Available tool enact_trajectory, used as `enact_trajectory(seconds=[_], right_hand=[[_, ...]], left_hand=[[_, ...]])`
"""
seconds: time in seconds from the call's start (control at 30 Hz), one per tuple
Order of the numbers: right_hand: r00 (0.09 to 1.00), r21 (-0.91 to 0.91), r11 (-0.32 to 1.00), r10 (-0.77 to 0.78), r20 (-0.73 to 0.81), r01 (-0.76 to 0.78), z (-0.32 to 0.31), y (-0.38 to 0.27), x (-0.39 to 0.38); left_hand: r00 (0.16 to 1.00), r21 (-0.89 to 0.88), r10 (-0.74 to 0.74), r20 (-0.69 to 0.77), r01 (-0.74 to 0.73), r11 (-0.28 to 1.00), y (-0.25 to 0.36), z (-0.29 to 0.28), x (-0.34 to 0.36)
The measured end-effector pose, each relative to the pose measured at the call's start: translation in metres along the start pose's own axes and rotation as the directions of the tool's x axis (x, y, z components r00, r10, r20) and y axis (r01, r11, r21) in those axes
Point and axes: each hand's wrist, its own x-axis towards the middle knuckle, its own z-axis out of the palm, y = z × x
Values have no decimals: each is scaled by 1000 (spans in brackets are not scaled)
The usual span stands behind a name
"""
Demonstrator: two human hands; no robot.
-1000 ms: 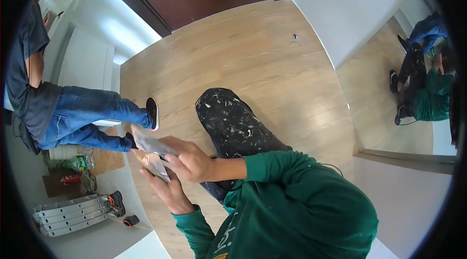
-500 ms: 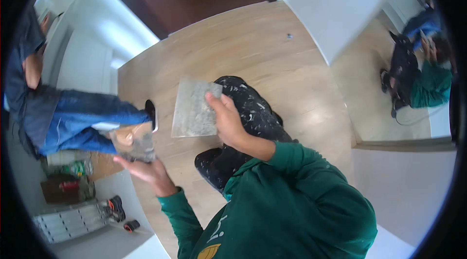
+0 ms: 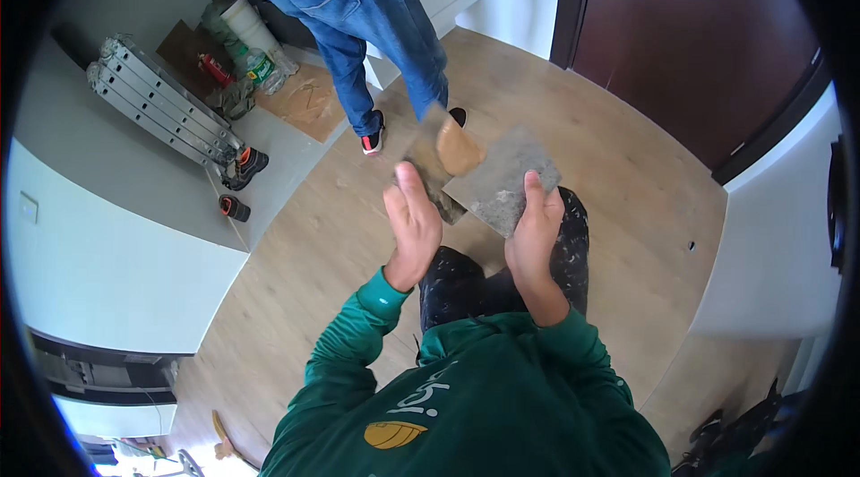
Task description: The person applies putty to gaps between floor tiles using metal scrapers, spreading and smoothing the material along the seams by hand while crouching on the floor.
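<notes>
My left hand (image 3: 414,228) is closed at the near edge of a worn, dirty flat plate (image 3: 425,159), its thumb pointing up; most of its grip is hidden. A smooth tan lump that looks like putty (image 3: 459,151) lies on this plate. My right hand (image 3: 535,231) grips a grey, roughly square putty plate (image 3: 502,180), smeared with pale residue, with the thumb pressed flat on its face. The grey plate's left corner overlaps the dirty plate in view; whether they touch I cannot tell. Both are held above my paint-spotted dark trousers (image 3: 573,235).
A person in blue jeans (image 3: 349,16) stands ahead, back turned. To the left a folded aluminium ladder (image 3: 166,101) lies near work shoes (image 3: 246,168), a plastic bottle (image 3: 262,69) and a white roll (image 3: 248,25). A dark red door (image 3: 699,38) is at far right, above wooden flooring (image 3: 296,235).
My view has turned left. The two plates, wide apart before, have come together in front of me, the grey one now overlapping the one with putty.
</notes>
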Motion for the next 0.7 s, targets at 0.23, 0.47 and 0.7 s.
enact_trajectory(seconds=[0.23, 0.47, 0.7], right_hand=[[996, 38, 999, 34, 84, -37, -5, -24, 15], [996, 156, 984, -85, -6, 85, 10, -61, 9], [-67, 219, 213, -553, 830, 952, -7, -91, 27]], left_hand=[[878, 146, 253, 407, -335, 931, 9, -23, -6], [910, 262, -148, 387, 45, 964, -24, -33, -13], [468, -506, -379, 798, 862, -1, -8, -8, 17]])
